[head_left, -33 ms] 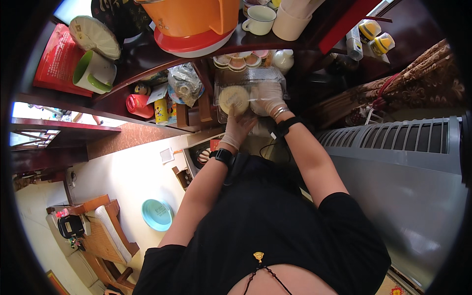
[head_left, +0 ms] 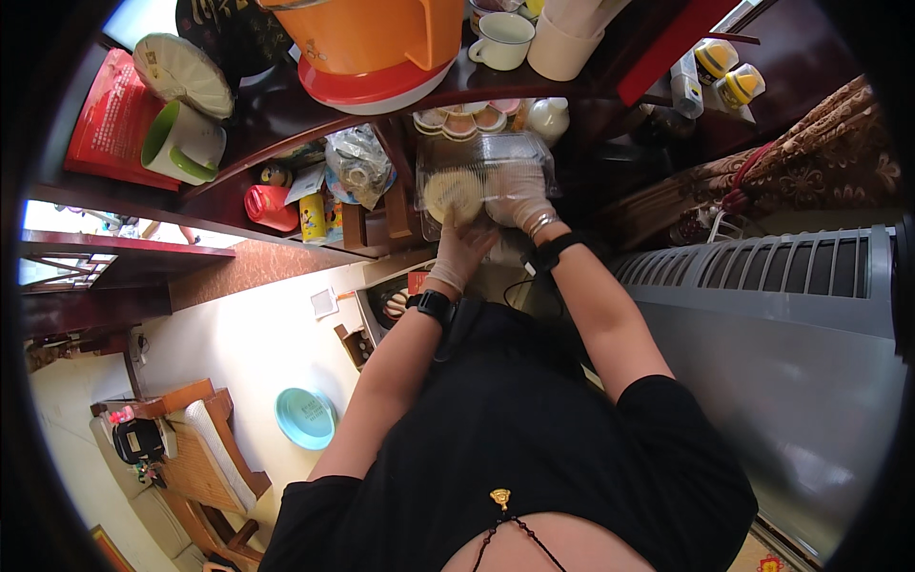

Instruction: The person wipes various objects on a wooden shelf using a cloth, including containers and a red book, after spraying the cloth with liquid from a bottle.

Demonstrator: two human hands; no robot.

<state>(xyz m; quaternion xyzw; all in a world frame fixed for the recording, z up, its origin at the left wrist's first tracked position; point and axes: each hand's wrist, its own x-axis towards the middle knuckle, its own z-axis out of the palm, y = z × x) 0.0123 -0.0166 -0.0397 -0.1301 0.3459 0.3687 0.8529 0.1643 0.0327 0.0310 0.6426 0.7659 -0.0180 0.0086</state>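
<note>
hands [head_left: 464, 246] unchanged, same hold on clear container [head_left: 484, 176]

A home: dark wooden shelves [head_left: 286, 124] crowded with mugs [head_left: 181, 143], a radiator [head_left: 762, 276].

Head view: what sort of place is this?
Probably a lived-in home, by a dark wooden shelf unit. It holds a green mug and an orange tub; a grey radiator stands alongside. Both gloved hands hold a clear plastic box.
</note>
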